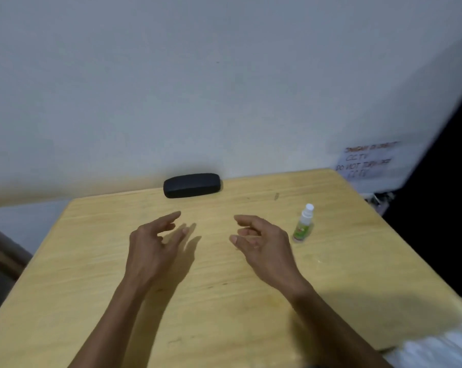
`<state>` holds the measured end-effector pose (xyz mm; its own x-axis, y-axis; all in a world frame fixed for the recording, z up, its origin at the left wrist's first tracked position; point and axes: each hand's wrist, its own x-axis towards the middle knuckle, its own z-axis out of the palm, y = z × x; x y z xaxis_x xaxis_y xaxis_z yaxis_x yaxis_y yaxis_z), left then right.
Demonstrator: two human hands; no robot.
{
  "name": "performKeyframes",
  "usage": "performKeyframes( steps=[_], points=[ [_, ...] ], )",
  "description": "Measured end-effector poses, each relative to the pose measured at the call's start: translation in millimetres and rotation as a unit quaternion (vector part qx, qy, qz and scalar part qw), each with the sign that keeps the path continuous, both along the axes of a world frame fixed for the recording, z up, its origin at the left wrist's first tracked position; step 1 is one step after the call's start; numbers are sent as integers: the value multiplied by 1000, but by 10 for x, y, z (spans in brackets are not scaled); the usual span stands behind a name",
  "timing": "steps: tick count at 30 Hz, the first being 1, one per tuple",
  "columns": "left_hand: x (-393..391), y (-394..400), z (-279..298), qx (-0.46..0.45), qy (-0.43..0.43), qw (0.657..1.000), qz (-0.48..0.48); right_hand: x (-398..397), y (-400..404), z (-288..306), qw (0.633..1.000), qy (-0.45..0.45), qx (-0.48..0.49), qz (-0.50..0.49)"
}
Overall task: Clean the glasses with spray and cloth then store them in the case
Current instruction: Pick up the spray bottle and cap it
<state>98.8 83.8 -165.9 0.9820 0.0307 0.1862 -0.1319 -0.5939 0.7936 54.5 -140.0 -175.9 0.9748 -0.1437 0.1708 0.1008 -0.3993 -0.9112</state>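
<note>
A black glasses case (192, 185) lies closed at the far edge of the wooden table (91, 274), against the wall. A small spray bottle (303, 223) with a white cap and green label stands upright to the right. My left hand (152, 244) and my right hand (260, 243) hover over the table's middle, below the case, fingers apart and holding nothing. My right hand is just left of the bottle and apart from it. No glasses or cloth show in view.
A grey wall rises behind the table. A paper note (368, 160) with handwriting is stuck on the wall at the right. Beyond the table's right edge it is dark. White fabric (437, 349) shows at the bottom right corner.
</note>
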Motion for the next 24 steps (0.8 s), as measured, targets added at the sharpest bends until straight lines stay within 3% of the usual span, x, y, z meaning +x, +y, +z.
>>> performKeyframes(
  steps=[8,12,24],
  points=[
    [-576,-914,-88,-51,1,995,-83,-727,-967,-188,970,-78,-79,-214],
    [-506,-1511,-138,-77,-12,993,-94,-693,-1260,-284,972,1,-125,-196],
    [-441,-2322,-131,-181,-7,982,-52,-669,-1252,-451,966,-14,-145,-212]
  ],
)
